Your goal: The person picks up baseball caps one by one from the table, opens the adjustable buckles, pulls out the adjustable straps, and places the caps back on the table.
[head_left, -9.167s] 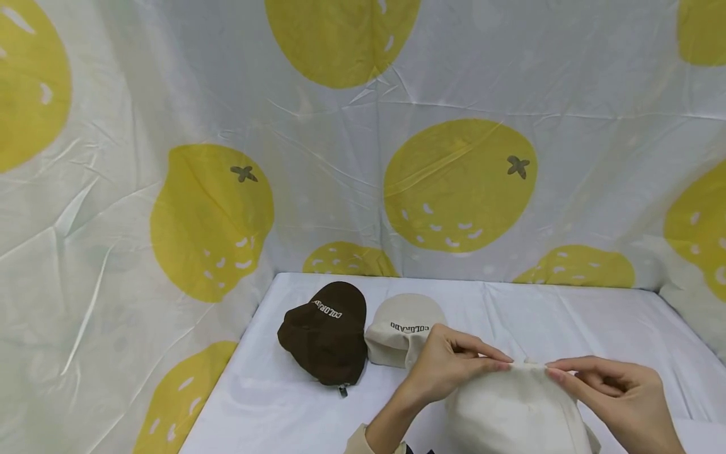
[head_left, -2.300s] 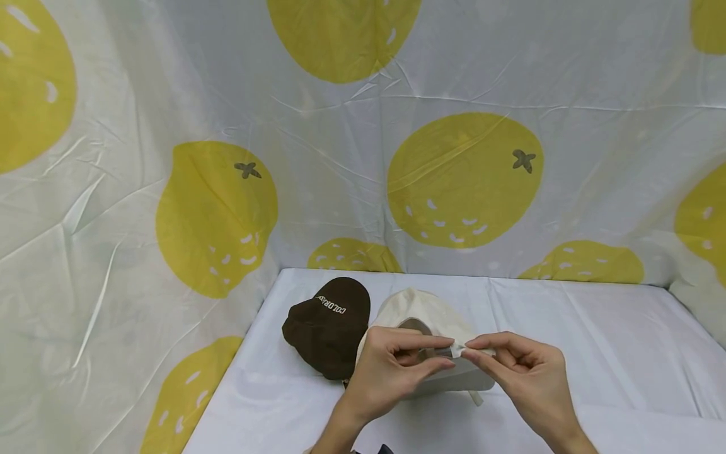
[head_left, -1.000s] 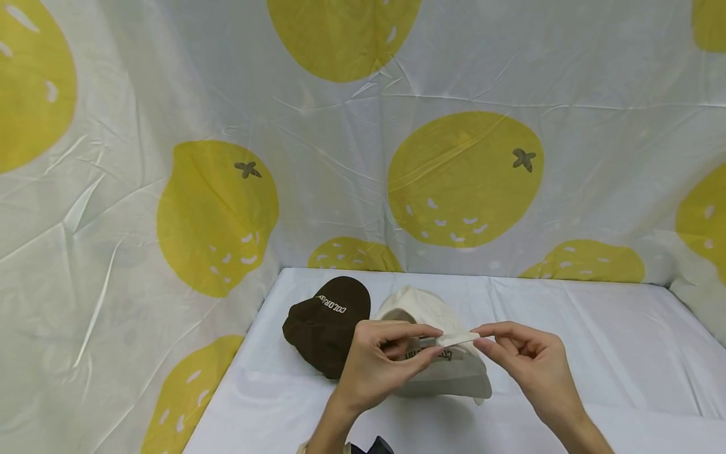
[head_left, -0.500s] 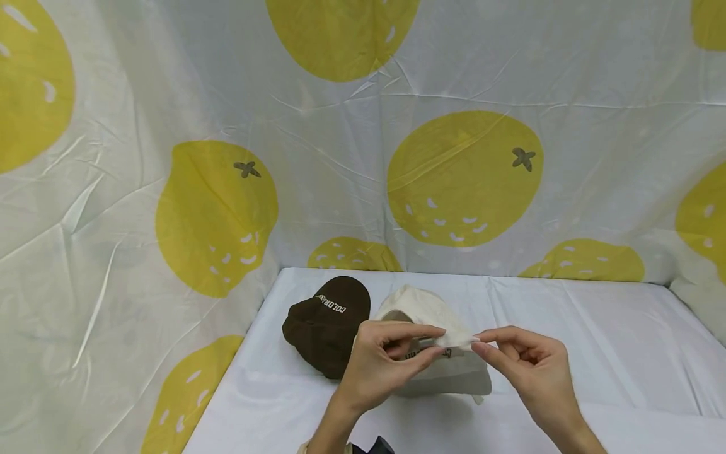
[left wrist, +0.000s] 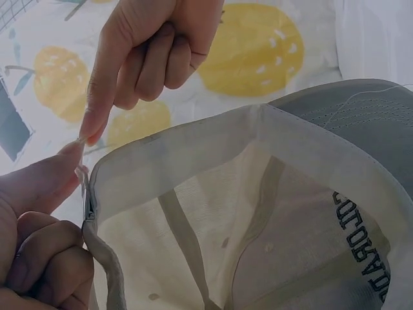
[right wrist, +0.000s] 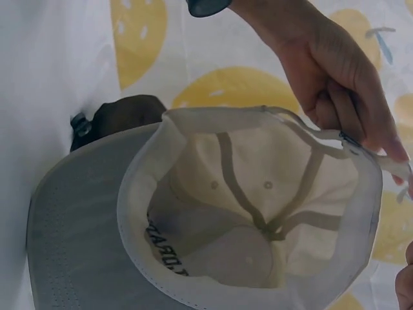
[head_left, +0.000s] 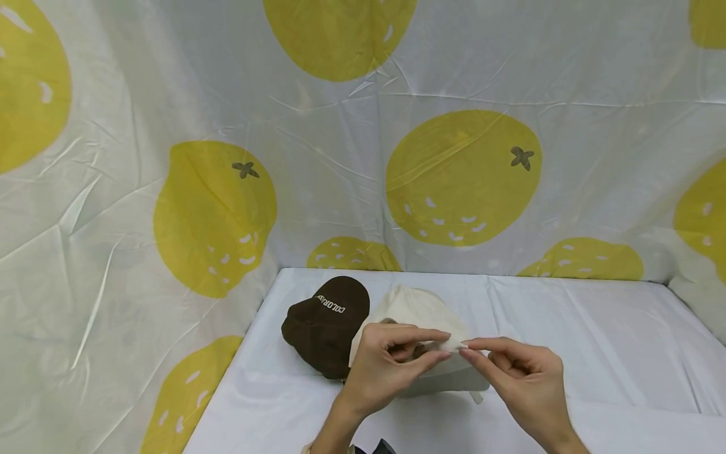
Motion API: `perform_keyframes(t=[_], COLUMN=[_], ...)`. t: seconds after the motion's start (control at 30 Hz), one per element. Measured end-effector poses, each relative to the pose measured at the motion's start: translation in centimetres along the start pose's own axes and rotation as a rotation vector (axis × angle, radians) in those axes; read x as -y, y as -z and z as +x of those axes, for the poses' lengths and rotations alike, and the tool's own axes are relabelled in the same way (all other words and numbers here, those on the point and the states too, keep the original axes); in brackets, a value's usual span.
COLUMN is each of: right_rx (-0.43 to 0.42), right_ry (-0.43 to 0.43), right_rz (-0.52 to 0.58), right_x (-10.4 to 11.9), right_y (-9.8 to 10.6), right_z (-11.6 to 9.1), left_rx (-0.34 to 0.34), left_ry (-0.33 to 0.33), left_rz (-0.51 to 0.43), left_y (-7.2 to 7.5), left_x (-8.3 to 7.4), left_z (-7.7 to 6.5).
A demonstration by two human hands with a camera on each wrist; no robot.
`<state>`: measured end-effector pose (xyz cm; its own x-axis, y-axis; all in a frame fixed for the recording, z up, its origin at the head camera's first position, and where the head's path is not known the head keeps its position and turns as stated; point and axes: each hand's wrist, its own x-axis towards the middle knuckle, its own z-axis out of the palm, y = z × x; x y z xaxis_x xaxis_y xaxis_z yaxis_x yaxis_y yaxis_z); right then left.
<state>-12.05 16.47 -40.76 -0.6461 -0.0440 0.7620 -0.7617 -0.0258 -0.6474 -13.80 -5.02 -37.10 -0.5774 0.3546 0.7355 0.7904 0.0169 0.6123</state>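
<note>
Both hands are at the back strap [right wrist: 393, 166] of a cream baseball cap [head_left: 420, 309], whose opening and inside show in both wrist views. My left hand [head_left: 380, 366] pinches the strap beside a small metal buckle [left wrist: 89, 210]. The strap's loose end sits between thumb and forefinger of my right hand [head_left: 524, 372]; the fingertips of both hands nearly meet. The cap's brim [right wrist: 84, 200] has a grey underside, and dark lettering [left wrist: 361, 245] shows inside the crown. In the head view, my left hand covers part of the cap.
A brown cap [head_left: 326, 331] with white COLORADO lettering lies on the white-covered table [head_left: 567, 328], left of the cream cap. Behind and at the left hangs a white cloth [head_left: 329, 157] printed with yellow lemons.
Earliest, both hands pinched pale fabric at lower right, with a cream cap on the table. Since then they work the cap's strap; over the last second the right fingertips moved left, towards the left hand.
</note>
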Motion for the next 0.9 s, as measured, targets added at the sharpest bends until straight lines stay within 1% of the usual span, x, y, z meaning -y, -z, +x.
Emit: perform_keyframes(t=[0.1,0.3,0.43,0.57,0.67,0.8,0.87,0.9], right_rx=[0.001,-0.003,0.001,0.006,-0.009,-0.038,-0.041,-0.035], right_ry=[0.051,0.074,0.109,0.168,0.205,0.219,0.219,0.222], right_rz=[-0.011,-0.041,-0.057,-0.058,-0.086,-0.138,-0.137,-0.116], right_x=[-0.03,0.06,0.08,0.03,0.01,0.14,0.19,0.18], right_y=[-0.29,-0.68,-0.81,-0.88,-0.91,-0.99,-1.03,-1.05], right_z=[-0.05,-0.09,-0.08,0.06,0.18,0.16,0.14,0.18], left_rx=[0.005,0.011,0.011,0.018,0.02,0.022,0.024,0.024], left_ry=[-0.013,-0.031,-0.035,-0.04,-0.046,-0.054,-0.056,-0.056], left_rz=[-0.007,-0.024,-0.024,-0.034,-0.036,-0.035,-0.035,-0.034], left_y=[-0.05,-0.18,-0.18,-0.26,-0.35,-0.45,-0.48,-0.48], left_x=[0.01,0.04,0.06,0.09,0.12,0.15,0.18,0.18], left_z=[0.0,0.08,0.09,0.11,0.09,0.06,0.07,0.07])
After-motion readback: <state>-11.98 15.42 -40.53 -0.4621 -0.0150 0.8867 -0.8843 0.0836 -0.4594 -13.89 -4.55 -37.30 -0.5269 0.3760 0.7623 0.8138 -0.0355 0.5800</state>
